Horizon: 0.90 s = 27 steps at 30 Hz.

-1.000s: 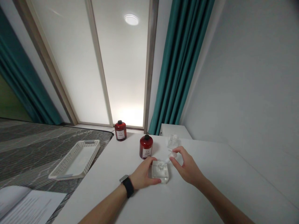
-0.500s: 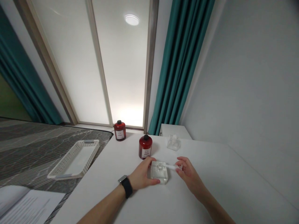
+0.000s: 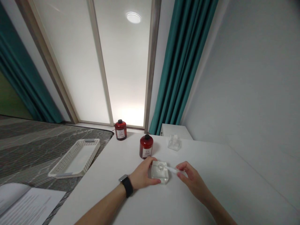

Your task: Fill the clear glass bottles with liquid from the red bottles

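My left hand [image 3: 145,176] is wrapped round the near-left sides of a square clear glass bottle [image 3: 161,176] on the table, thumb in front and fingers behind. The bottle's round neck opening faces up. My right hand [image 3: 189,178] pinches a slim white syringe-like tube [image 3: 172,169] between thumb and fingers. The tube lies nearly level, and its left end reaches the bottle's right edge by the neck; whether it touches the glass I cannot tell. Just behind the bottle stands a red bottle with a black cap [image 3: 146,147].
Another red bottle [image 3: 120,130] stands at the table's far left corner. A clear glass piece [image 3: 174,143] sits at the back right. Left of the white table [image 3: 103,175], on a lower dark striped surface, lie a white basket [image 3: 63,173] and an open booklet [image 3: 39,203].
My right hand has shifted slightly right and its fingers have closed further over the tube, which now slopes down a little more to the right. The left hand and glass bottle stay put.
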Motion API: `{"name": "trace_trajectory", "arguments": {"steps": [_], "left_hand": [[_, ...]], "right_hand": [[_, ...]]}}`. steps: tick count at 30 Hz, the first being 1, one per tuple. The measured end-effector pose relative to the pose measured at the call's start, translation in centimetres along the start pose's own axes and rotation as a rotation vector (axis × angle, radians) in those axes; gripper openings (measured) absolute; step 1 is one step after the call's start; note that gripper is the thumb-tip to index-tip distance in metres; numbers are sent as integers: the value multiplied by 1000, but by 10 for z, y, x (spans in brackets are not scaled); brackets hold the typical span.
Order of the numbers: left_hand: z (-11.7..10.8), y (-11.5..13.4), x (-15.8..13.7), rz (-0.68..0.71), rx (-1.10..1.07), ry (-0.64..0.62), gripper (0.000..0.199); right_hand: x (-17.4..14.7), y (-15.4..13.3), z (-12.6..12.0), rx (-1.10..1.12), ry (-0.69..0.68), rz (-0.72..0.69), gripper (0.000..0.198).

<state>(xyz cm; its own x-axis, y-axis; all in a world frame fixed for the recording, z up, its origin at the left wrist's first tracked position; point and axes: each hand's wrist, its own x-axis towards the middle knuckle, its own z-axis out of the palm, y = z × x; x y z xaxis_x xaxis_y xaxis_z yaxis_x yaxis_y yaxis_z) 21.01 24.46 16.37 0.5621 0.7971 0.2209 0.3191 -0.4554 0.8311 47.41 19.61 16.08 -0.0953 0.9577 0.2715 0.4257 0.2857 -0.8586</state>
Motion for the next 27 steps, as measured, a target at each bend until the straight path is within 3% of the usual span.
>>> {"name": "trace_trajectory", "arguments": {"steps": [5, 11, 17, 27], "left_hand": [[0, 1, 0, -5, -23, -11, 64], [-1, 4, 0, -24, -17, -9, 62], [-2, 7, 0, -36, -25, -14, 59], [-1, 5, 0, -55, -22, -19, 61]], "right_hand": [[-2, 0, -1, -40, -25, 19, 16], [10, 22, -12, -107, 152, 55, 23], [33, 43, -32, -246, 237, 80, 23], [43, 67, -41, -379, 249, 30, 26]]}}
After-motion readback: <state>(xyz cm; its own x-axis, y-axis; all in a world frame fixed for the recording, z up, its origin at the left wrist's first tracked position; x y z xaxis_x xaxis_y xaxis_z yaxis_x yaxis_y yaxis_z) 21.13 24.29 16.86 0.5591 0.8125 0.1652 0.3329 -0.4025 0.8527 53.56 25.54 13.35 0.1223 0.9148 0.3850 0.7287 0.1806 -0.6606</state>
